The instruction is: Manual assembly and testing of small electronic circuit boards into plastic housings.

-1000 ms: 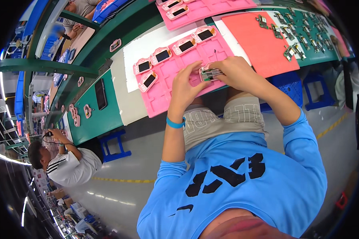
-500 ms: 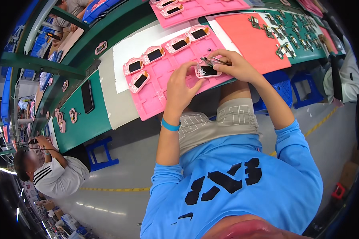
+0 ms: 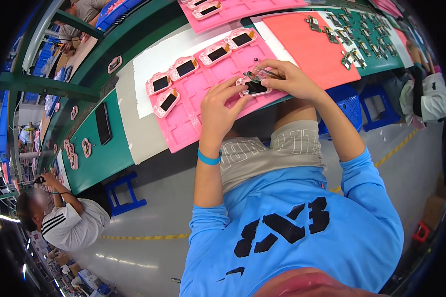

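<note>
A pink-edged handheld casing with a dark screen [image 3: 256, 88] lies at the near right of a pink moulded tray [image 3: 193, 106]. My left hand [image 3: 220, 106] curls around its left end, with thumb and fingertips on the rim. Closed around metal tweezers [image 3: 270, 73], my right hand [image 3: 296, 83] rests over the casing's right side. Between the tweezer tips and my left fingers sits a small green circuit board [image 3: 252, 76], partly raised over the casing. Exactly where the tips touch it is too small to tell. Several similar casings with screens [image 3: 184, 67] occupy the tray's left and far pockets.
A coral-coloured mat [image 3: 302, 52] adjoins the tray, with several green circuit boards [image 3: 349, 58] at right. Another pink tray [image 3: 243, 14] lies beyond. A black phone [image 3: 103, 123] is on the green bench at left. Blue stools [image 3: 344, 106] stand below; co-workers sit at both sides.
My left fingers have closed in over the casing's left end, hiding pale parts seen there before. The tweezers and right hand stay close over the casing. The whole view has shifted slightly.
</note>
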`<action>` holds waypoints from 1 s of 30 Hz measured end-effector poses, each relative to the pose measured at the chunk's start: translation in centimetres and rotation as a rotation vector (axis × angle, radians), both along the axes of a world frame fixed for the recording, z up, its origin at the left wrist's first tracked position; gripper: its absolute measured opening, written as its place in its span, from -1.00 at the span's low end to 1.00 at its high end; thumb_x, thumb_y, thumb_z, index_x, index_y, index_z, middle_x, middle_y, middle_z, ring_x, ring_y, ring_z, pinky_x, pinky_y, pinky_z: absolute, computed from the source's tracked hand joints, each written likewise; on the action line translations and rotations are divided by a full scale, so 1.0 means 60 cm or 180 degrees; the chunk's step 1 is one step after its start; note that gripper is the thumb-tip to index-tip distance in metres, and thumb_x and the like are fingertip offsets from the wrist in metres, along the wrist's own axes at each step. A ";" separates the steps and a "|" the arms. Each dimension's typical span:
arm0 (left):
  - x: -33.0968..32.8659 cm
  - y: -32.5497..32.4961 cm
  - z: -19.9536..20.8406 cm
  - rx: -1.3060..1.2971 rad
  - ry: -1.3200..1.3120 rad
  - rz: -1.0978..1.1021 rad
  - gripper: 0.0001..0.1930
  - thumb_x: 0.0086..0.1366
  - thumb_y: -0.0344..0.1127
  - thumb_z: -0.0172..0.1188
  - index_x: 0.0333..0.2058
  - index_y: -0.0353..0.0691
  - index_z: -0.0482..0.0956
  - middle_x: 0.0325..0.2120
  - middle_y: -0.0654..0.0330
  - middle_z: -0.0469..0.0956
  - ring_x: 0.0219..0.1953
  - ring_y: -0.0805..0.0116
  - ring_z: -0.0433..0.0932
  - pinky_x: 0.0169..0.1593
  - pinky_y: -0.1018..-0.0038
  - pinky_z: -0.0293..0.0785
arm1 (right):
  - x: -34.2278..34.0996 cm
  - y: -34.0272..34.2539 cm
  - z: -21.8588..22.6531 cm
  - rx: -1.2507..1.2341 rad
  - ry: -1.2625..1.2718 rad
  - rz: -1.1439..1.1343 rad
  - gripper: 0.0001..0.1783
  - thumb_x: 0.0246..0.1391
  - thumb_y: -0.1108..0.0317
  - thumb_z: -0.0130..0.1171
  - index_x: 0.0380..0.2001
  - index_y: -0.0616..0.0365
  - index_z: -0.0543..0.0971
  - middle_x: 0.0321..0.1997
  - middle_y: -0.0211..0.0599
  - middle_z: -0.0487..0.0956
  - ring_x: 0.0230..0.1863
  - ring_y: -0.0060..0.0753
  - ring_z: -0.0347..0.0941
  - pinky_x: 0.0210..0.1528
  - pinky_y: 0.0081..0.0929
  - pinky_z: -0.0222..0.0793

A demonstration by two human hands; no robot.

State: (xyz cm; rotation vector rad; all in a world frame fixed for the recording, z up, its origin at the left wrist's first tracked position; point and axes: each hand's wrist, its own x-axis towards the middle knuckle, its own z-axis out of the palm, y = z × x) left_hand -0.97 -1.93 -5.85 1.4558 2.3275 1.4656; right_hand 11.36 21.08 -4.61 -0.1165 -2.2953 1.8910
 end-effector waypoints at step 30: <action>0.039 0.027 -0.023 -0.0229 0.0643 0.0773 -0.39 0.03 -0.02 0.63 0.06 -0.09 0.73 -0.21 0.26 0.74 -0.18 0.31 0.60 0.06 0.36 0.45 | 0.114 0.027 0.032 -0.0860 -0.0917 -0.1297 -0.62 0.48 0.38 0.14 0.27 0.24 0.53 -0.45 -0.43 0.61 -0.51 -0.74 0.25 -0.49 -0.76 0.08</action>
